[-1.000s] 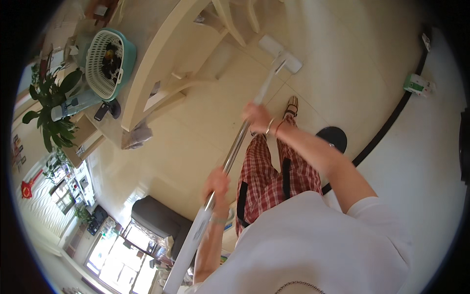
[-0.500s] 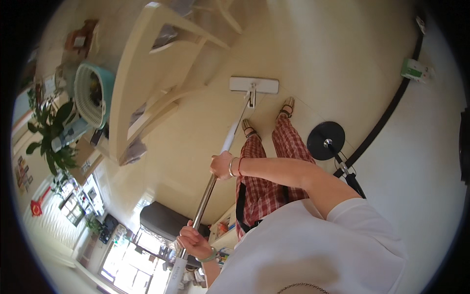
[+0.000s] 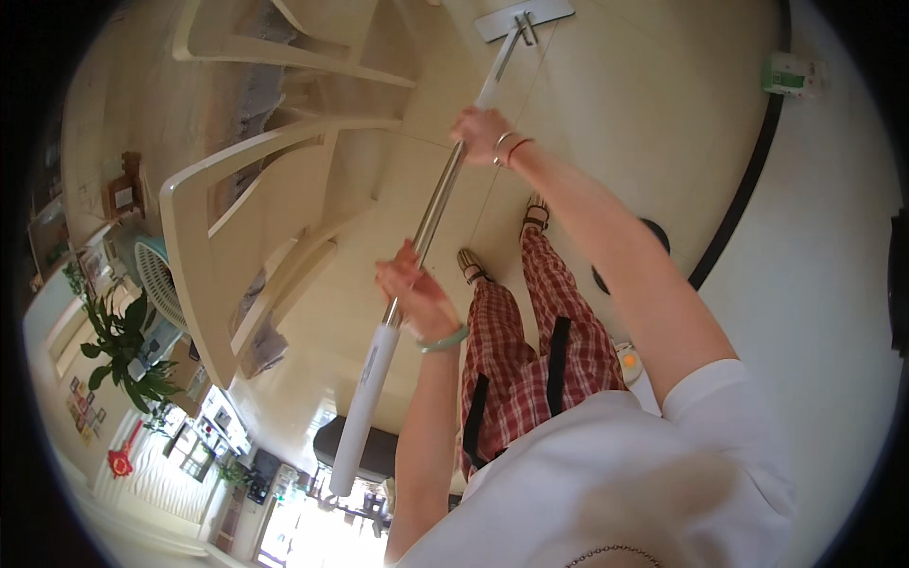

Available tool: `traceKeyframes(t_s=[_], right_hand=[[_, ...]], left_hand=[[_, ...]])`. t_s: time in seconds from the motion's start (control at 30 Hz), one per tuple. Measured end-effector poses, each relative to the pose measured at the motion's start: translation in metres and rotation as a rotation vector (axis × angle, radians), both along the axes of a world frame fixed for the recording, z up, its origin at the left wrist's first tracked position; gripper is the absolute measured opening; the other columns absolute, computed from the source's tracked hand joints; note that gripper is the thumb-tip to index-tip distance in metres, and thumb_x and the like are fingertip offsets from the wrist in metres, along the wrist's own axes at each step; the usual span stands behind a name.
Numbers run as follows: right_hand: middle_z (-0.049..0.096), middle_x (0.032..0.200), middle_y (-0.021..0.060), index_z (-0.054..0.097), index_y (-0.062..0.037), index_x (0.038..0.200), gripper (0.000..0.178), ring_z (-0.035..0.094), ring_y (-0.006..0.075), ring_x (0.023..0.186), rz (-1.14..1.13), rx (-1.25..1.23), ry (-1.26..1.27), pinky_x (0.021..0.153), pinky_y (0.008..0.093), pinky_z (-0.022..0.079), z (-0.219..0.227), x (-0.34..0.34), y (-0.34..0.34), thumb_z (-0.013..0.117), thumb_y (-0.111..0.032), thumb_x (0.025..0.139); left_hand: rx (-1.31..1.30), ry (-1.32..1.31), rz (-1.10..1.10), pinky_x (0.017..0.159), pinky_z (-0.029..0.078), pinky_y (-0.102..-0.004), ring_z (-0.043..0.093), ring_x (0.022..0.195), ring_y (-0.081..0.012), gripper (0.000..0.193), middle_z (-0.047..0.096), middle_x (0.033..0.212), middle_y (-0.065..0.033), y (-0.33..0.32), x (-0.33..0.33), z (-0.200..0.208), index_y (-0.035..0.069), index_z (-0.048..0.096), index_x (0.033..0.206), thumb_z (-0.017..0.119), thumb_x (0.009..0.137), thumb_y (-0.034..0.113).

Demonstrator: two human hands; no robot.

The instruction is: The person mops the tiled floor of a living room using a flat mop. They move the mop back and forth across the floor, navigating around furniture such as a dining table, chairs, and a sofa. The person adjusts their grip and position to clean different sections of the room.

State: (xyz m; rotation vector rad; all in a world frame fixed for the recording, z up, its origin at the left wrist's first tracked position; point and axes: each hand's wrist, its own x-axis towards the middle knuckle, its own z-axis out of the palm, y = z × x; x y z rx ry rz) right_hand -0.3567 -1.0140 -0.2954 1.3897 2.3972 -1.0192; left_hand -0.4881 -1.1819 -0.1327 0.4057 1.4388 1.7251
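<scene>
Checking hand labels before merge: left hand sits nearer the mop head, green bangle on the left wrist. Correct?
Wrong hand: in the head view, the right hand sits nearer the mop head; the green bangle is on the left wrist.

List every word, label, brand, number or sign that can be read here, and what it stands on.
No text can be read clearly.
White mop handle: a small, faint grey marking, too small to read.
Green-and-white package near the wall: printing too small and blurred to read.
</scene>
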Motion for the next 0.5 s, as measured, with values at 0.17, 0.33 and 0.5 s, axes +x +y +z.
traceKeyframes(t_s=[0.17,0.33,0.5], right_hand=[[0.059,0.098,0.0056,0.066,-0.0148,0.086,0.022,0.05,0.0254,0.112,-0.183,0.129,0.103,0.084,0.0415,0.045,0.0,0.059,-0.01,0.07,-0.025,0.068],[0.056,0.096,0.0062,0.063,-0.0133,0.082,0.018,0.05,0.0259,0.107,-0.361,0.027,0.241,0.079,0.0429,0.045,0.016,0.052,-0.099,0.071,-0.024,0.069],[0.055,0.096,0.0076,0.061,-0.0099,0.081,0.018,0.05,0.028,0.104,-0.353,0.007,0.391,0.077,0.0428,0.046,0.052,-0.02,-0.226,0.071,-0.017,0.067]], left_hand=[[0.028,0.11,-0.233,0.108,0.031,-0.0504,0.05,0.08,-0.0179,0.03,0.046,0.071,-0.0044,0.009,0.04,0.015,0.007,0.042,0.073,0.046,0.099,0.019],[-0.04,0.253,-0.468,0.107,0.032,-0.052,0.049,0.08,-0.0154,0.026,0.046,0.073,-0.0032,-0.056,0.013,0.057,0.008,0.04,0.076,0.046,0.1,0.018],[-0.092,0.341,-0.564,0.105,0.035,-0.0504,0.047,0.081,-0.016,0.025,0.047,0.078,-0.0038,-0.155,-0.059,0.116,0.008,0.042,0.081,0.046,0.1,0.023]])
